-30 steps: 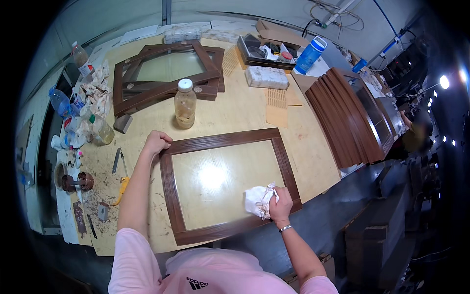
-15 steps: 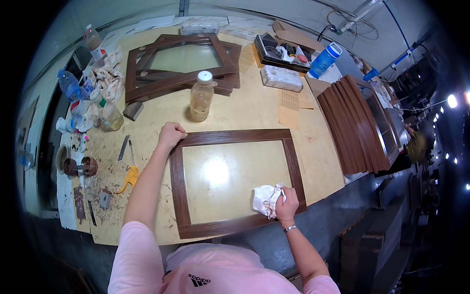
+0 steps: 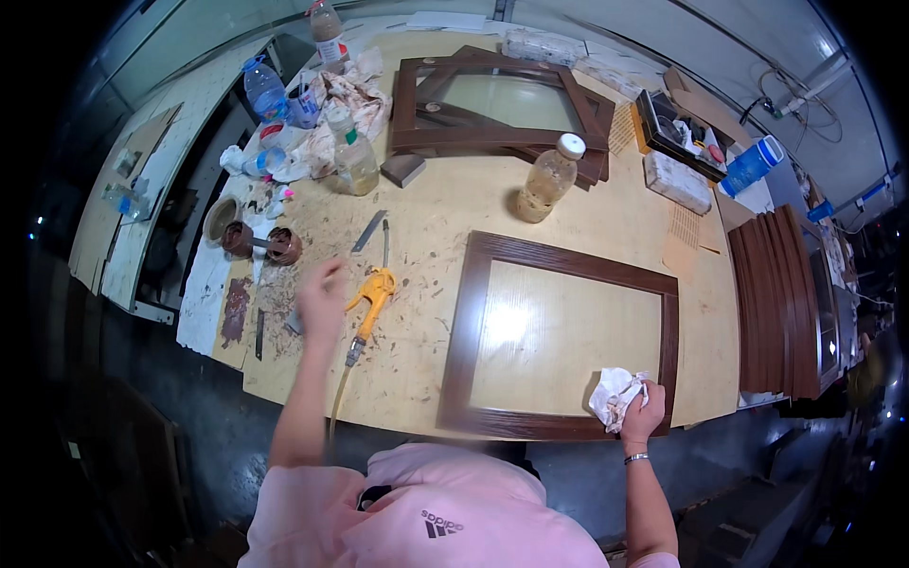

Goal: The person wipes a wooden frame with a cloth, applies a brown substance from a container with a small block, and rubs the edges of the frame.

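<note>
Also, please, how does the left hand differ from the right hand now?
The right hand holds a crumpled white cloth; the left hand appears empty. The left hand is blurred, beside the yellow air gun; the right hand is sharper, at the brown frame's lower right corner. Both are bare.

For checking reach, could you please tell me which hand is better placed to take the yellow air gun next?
Likely the left hand: it is close to the yellow air gun and appears empty, though blurred, while the right hand grips a white wad at the brown frame.
</note>
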The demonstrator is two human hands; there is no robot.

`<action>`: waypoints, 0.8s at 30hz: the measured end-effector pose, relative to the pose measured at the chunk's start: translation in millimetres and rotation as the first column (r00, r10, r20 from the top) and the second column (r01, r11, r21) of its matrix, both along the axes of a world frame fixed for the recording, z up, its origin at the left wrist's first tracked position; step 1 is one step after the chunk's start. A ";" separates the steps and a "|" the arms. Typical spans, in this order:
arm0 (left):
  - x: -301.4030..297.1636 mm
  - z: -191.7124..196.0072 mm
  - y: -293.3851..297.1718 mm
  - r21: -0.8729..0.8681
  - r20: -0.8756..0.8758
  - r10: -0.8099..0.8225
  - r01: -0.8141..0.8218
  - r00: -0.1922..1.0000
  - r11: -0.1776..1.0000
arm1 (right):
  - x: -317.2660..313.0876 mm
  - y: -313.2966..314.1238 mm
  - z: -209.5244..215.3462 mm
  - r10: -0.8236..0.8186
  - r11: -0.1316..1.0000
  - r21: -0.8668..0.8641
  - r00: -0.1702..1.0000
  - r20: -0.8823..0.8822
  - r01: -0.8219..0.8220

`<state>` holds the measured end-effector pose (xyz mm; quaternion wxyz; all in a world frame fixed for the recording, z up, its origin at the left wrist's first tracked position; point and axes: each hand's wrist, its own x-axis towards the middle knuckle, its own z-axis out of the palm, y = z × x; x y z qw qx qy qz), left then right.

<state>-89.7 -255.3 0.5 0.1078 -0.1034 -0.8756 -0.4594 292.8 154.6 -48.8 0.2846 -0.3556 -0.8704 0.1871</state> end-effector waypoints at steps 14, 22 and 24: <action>41.3 -4.9 -19.5 0.549 0.407 -0.302 0.034 0.862 0.835 | -8.2 3.1 -3.8 -0.054 0.994 0.102 0.991 0.124 0.041; 23.1 -11.8 78.0 0.768 0.543 -0.606 -0.054 0.581 0.638 | -10.9 -7.0 -1.0 -0.095 0.988 0.133 0.989 0.112 0.080; 22.3 -25.2 91.2 0.711 0.433 -0.573 0.127 0.696 0.692 | -11.9 -8.3 1.0 -0.108 0.987 0.134 0.987 0.115 0.092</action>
